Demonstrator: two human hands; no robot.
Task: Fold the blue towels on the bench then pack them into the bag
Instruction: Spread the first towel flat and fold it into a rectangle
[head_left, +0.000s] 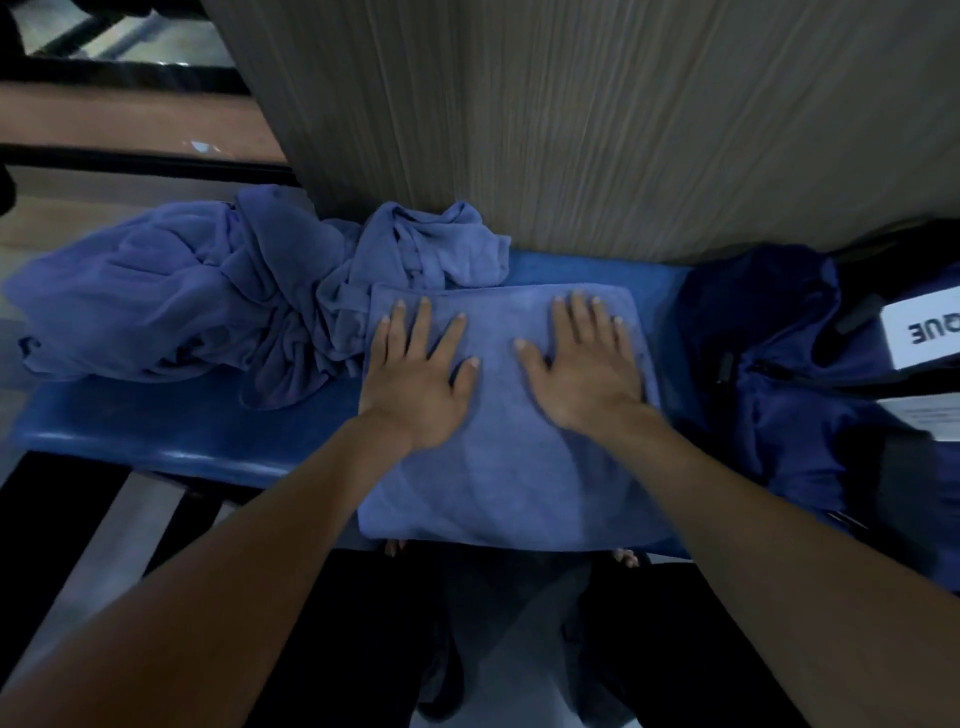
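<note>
Wood-grain panelling makes up the wall filling the view from 11 to 2 o'clock, standing right behind the bench, a glossy blue slab that runs from 9 to 3 o'clock. At 3 o'clock a dark blue bag slumps on the bench end (a white label with partial lettering shows at its far side). From 9 to 11 o'clock lies a crumpled heap of blue towels, touching the wall. At centre a folded towel lies flat, its near edge overhanging the bench. The left hand and right hand press on it side by side, palms down, fingers straight and spread, grasping nothing.
</note>
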